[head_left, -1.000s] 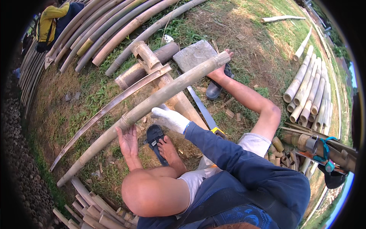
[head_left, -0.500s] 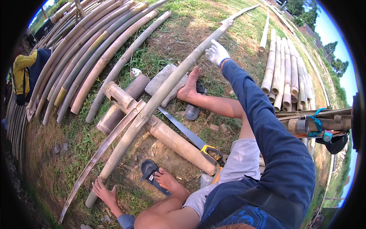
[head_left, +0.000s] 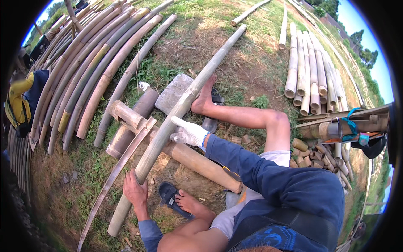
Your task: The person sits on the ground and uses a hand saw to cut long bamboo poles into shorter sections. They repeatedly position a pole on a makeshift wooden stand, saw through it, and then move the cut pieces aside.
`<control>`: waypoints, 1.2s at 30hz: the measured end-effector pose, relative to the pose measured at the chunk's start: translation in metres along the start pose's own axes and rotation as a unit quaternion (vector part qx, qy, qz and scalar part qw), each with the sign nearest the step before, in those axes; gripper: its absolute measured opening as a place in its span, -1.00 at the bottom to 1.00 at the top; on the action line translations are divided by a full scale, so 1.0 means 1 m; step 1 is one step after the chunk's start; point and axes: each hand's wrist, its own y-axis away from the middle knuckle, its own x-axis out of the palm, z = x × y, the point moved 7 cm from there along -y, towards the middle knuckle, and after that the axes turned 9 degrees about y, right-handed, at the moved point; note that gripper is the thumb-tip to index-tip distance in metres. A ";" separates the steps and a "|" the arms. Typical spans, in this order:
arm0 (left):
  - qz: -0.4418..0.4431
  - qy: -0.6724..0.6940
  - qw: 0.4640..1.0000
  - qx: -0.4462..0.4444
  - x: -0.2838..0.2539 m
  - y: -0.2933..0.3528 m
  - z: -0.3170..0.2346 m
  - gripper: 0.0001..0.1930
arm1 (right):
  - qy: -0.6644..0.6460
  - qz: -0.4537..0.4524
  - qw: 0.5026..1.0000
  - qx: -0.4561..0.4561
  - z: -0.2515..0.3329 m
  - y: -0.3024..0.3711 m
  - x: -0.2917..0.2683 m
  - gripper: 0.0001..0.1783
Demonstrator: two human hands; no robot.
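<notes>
A long greenish-grey bamboo pole (head_left: 201,79) lies slantwise before me, across a thick bamboo log (head_left: 205,167) with a cut-open end. Bare, my left hand (head_left: 136,190) is wrapped round the pole towards its near end. My right hand (head_left: 188,132), in a white glove, is at the pole's right side near the log, fingers stretched out against or just beside it. Left of the pole a narrow split bamboo strip (head_left: 110,181) slants down from the log. Of the handsaw (head_left: 231,173), only a bit of yellow handle shows; my right sleeve hides the rest.
A grey stone block (head_left: 173,93) and a dark bamboo log (head_left: 138,115) sit beyond the thick log. Long bamboo poles (head_left: 90,80) lie at left, cut ones (head_left: 312,67) at far right. Short offcuts (head_left: 315,157) are piled at right. My bare feet and sandals (head_left: 172,197) flank the work.
My right hand has come down and nearer along the pole. My left hand has shifted up the pole and grips it. The pole's far end now shows apart from the pole beyond.
</notes>
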 end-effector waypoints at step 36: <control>-0.022 0.004 0.998 -0.059 0.038 -0.021 -0.022 -0.28 | 0.252 -0.404 0.822 -0.312 0.226 -0.009 -0.147 -0.33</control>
